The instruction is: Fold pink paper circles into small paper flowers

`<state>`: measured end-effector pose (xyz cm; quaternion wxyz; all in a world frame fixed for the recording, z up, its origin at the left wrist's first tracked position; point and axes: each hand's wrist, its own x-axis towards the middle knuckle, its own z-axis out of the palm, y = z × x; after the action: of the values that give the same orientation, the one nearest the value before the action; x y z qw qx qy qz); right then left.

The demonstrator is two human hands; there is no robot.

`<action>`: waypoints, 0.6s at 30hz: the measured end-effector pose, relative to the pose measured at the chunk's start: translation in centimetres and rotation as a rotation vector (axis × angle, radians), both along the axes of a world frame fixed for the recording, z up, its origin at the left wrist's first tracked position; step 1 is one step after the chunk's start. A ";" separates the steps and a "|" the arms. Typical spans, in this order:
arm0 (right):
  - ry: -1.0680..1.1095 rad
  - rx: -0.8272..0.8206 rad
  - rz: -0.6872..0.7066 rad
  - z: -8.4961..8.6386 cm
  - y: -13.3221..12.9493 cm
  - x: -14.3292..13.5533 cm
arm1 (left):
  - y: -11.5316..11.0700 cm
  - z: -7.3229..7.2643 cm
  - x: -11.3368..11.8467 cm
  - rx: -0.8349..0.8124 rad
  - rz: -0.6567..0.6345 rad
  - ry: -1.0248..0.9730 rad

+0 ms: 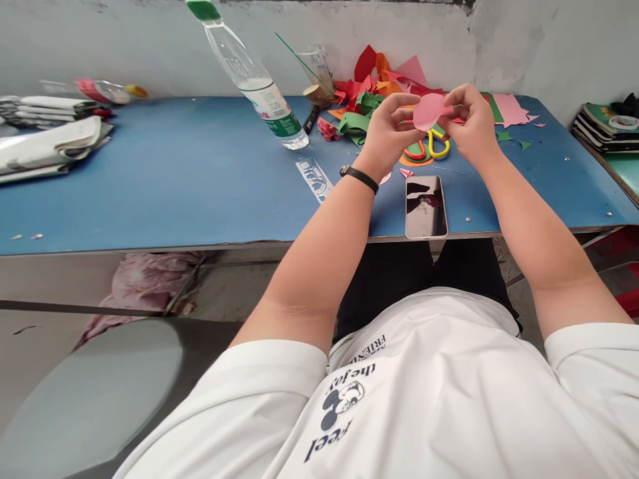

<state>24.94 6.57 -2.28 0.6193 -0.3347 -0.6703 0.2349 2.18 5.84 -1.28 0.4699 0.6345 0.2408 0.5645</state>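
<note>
A round piece of pink paper (428,112) is held up above the blue table between my two hands. My left hand (392,130), with a dark band at the wrist, pinches its left edge. On the other edge, the fingers of my right hand (469,123) close on the paper. Just below lie scissors with red and yellow handles (439,145), partly covered by my left hand. Close by are small pink paper bits (407,173), a thin needle-like stick (449,170) and a phone (426,207) lying at the table's front edge.
A heap of red, orange and green paper scraps (367,86) lies against the wall. Left of my arms stand a large water bottle (264,86) and a clear stencil ruler (314,178). Folded newspapers (44,150) lie far left; a grey stool (94,392) is below. Books (606,130) are stacked right.
</note>
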 end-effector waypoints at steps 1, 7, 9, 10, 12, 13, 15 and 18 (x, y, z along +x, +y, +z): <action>0.005 -0.015 0.012 0.2 -0.2 -0.1 | -0.1 0.1 0.2 -0.009 0.033 0.022; 0.021 -0.051 0.077 1.1 -1.1 -0.9 | -0.1 0.4 0.6 -0.026 0.095 0.069; 0.028 -0.069 0.082 1.3 -1.3 -0.9 | -0.3 0.4 0.4 -0.042 0.078 0.075; 0.037 -0.088 0.078 1.4 -1.3 -0.8 | -0.4 0.4 0.4 -0.045 0.069 0.071; 0.057 -0.140 0.073 1.4 -1.3 -0.6 | -0.8 0.5 0.3 -0.048 0.046 0.057; 0.068 -0.163 0.073 1.4 -1.3 -0.5 | -0.9 0.6 0.2 -0.054 0.034 0.054; 0.073 -0.188 0.068 1.4 -1.2 -0.3 | -1.1 0.7 0.2 -0.059 0.028 0.056; 0.041 -0.166 0.000 1.3 -1.1 -0.5 | -0.8 0.6 0.3 -0.046 0.051 0.079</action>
<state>24.45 5.51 -0.98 0.6030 -0.3801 -0.6357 0.2962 2.45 5.00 -0.67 0.4598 0.6389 0.2882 0.5452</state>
